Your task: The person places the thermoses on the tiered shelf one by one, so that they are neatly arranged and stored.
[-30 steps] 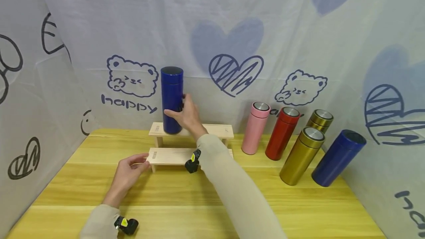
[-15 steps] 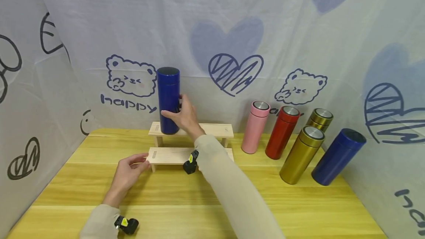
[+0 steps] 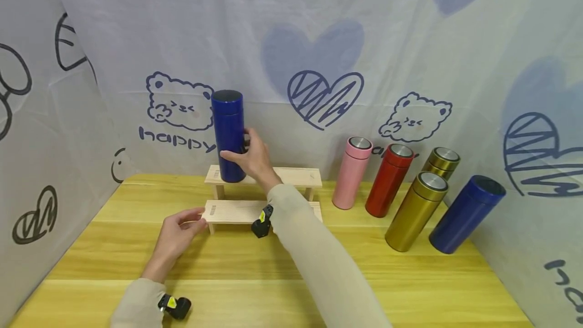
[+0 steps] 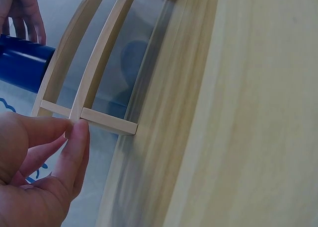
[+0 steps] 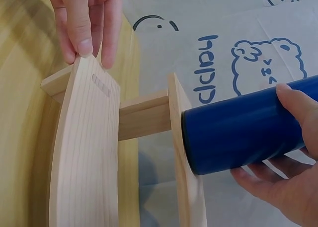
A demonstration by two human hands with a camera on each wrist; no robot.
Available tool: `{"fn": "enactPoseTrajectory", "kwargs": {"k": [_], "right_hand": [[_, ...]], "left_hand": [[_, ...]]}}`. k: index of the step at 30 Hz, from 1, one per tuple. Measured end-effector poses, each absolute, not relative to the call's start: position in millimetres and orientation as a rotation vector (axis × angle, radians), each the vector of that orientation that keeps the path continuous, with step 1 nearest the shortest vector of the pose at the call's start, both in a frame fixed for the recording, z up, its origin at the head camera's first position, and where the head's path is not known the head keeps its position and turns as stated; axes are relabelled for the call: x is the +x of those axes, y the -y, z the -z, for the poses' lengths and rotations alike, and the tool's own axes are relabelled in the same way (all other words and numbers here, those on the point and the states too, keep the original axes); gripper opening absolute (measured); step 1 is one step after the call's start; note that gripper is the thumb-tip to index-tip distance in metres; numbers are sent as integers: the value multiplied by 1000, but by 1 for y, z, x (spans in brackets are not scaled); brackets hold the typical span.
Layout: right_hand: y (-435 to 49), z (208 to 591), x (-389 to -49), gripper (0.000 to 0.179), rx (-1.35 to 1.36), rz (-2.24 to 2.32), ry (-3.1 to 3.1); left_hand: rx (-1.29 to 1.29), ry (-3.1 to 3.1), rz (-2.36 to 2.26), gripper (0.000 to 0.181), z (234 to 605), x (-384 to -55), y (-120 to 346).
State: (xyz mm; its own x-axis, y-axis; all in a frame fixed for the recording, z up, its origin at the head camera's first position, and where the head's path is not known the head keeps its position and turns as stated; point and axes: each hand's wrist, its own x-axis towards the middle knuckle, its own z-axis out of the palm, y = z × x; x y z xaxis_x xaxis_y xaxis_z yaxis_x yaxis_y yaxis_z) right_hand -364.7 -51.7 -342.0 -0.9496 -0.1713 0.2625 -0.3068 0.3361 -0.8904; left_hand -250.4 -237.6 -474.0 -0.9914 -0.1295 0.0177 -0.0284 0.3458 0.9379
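A dark blue thermos bottle [image 3: 228, 128] stands upright at the left end of the upper step of a two-step wooden stand [image 3: 291, 177]. My right hand [image 3: 255, 158] grips its lower half from the right, thumb across the front. In the right wrist view, the base of the blue bottle [image 5: 238, 130] meets the upper board. My left hand [image 3: 178, 234] holds the left end of the stand's lower step [image 3: 234, 211]. Seen from the left wrist, the thumb and fingers of that hand [image 4: 44, 162] pinch the board's corner.
To the right of the stand, a pink bottle [image 3: 352, 173], a red bottle [image 3: 389, 181], two gold bottles [image 3: 414, 214] and another blue bottle [image 3: 466, 215] stand on the wooden table [image 3: 227, 277]. A printed white cloth [image 3: 309, 49] hangs close behind and at both sides.
The blue thermos bottle has shifted slightly left along the upper step, with my right hand gripping it. My left hand keeps its place on the lower step.
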Motion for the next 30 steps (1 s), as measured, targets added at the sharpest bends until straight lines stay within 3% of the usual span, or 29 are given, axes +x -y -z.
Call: {"fn": "enactPoseTrajectory", "kwargs": {"k": [17, 25, 30], "right_hand": [[49, 342, -363, 76, 463, -1674, 2469], [29, 344, -354, 84, 452, -1782, 2511], [4, 348, -343, 73, 397, -1818, 2503]], "left_hand": [[159, 2526, 1703, 41, 471, -250, 237], [163, 2530, 1694, 42, 473, -249, 236], [164, 2524, 1700, 42, 474, -250, 236]]}}
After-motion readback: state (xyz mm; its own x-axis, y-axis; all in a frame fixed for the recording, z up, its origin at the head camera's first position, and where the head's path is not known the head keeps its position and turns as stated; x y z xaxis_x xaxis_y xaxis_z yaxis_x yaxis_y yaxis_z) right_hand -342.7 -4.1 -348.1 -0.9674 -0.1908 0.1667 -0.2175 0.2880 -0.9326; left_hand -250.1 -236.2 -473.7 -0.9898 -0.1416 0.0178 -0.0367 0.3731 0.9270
